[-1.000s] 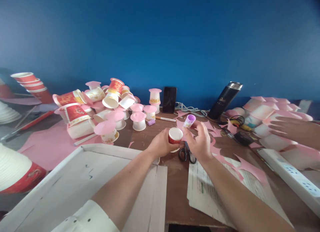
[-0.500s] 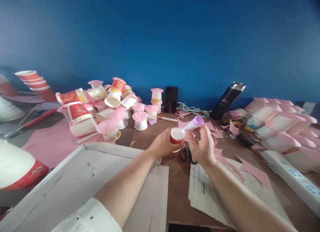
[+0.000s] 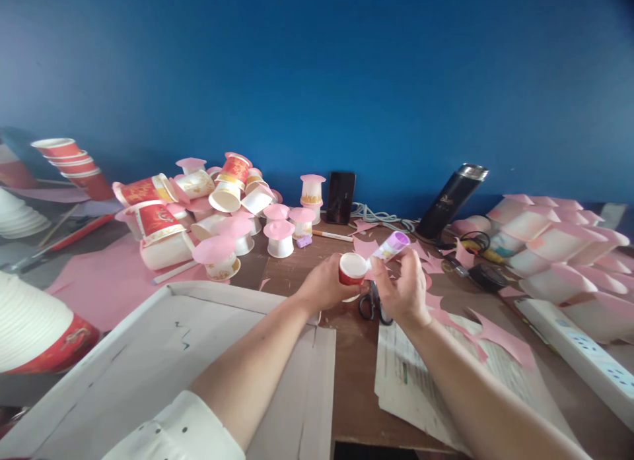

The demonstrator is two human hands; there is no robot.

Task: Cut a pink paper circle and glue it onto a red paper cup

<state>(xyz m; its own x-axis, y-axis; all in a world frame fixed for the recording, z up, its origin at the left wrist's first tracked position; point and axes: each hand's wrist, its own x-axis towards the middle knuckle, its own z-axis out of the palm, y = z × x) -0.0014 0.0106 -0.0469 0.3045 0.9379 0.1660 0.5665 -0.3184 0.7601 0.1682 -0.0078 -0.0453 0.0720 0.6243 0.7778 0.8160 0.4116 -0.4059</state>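
My left hand (image 3: 324,282) is wrapped round a red paper cup (image 3: 353,267), its white round end facing up toward me. In my right hand (image 3: 403,282) is a purple-and-white glue stick (image 3: 391,247), tilted so its lower tip meets the cup's rim at the right side. Just under the hands lie black-handled scissors (image 3: 367,307), partly hidden. A small purple cap (image 3: 304,241) rests on the table beyond the hands, close to several cups topped with pink paper discs (image 3: 279,231).
Paper cups with pink discs (image 3: 158,222) are heaped at left, and more (image 3: 564,242) at right. A phone (image 3: 341,197) and a black flask (image 3: 452,199) stand by the blue wall. A power strip (image 3: 579,348), pink scraps (image 3: 500,338) and a white box lid (image 3: 148,354) lie around.
The glue stick has shifted slightly right and stays at the cup's rim. The cup has tipped and moved a little; both hands keep their hold.
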